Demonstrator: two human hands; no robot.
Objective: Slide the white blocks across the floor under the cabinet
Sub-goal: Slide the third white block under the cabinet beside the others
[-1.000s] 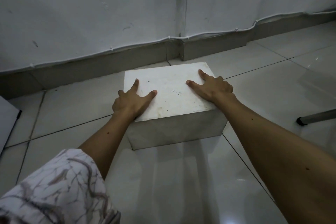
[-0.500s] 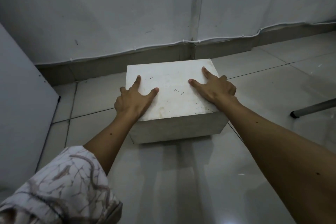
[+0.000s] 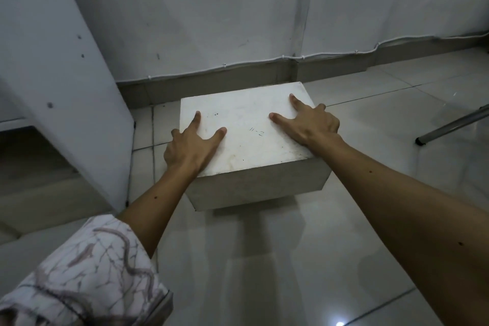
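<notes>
From the head view, small handwritten marks reading "11-2" sit on the top face of the white block [image 3: 248, 127], just right of its middle, with a few dark specks near the far left corner. Compared with half a second ago, the pale cabinet [image 3: 66, 92] has come much further into view on the left, its side panel now standing just beside the block, and the dark gap beneath it shows at the left edge. The block is a plain, chalky white box shape with a scuffed top and a greyer near side, resting on the glossy tiled floor [image 3: 264, 259] close to the skirting of the wall [image 3: 211, 21]. The left hand [image 3: 190, 148] presses flat on the block's near left edge, fingers spread apart, some curling over the side; the right hand [image 3: 309, 124] lies on the right edge the same way, fingers splayed, gripping nothing. A patterned sleeve [image 3: 87, 272] covers the left upper arm. A metal leg [image 3: 449, 126] slants in at the right.
</notes>
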